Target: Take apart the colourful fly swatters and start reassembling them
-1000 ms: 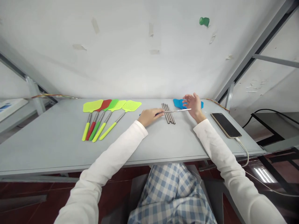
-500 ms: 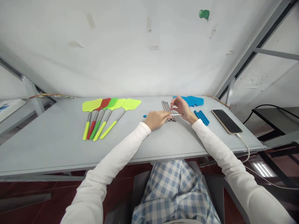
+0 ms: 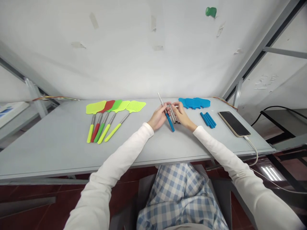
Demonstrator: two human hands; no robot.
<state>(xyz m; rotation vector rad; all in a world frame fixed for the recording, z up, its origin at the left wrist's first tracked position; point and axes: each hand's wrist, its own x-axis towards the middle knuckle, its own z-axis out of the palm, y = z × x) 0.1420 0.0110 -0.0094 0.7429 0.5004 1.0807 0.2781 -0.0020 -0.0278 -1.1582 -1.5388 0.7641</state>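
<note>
Bordering white wall (image 3: 120, 64), grey table (image 3: 59, 150) beneath blue-handled rod (image 3: 170, 122)

Metal rod (image 3: 160, 99) with blue grip (image 3: 170, 123), slanted, in the left hand (image 3: 158, 118)

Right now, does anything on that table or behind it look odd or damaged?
Nothing looks spilled or broken on the table. Behind it, the wall looks scruffy: stray tape-like scraps and one green patch interrupt its plain surface.

The person wears long, creased white sleeves (image 3: 117, 164) with plain cuffs (image 3: 148, 129) and blue-white checked clothing (image 3: 179, 195).
</note>
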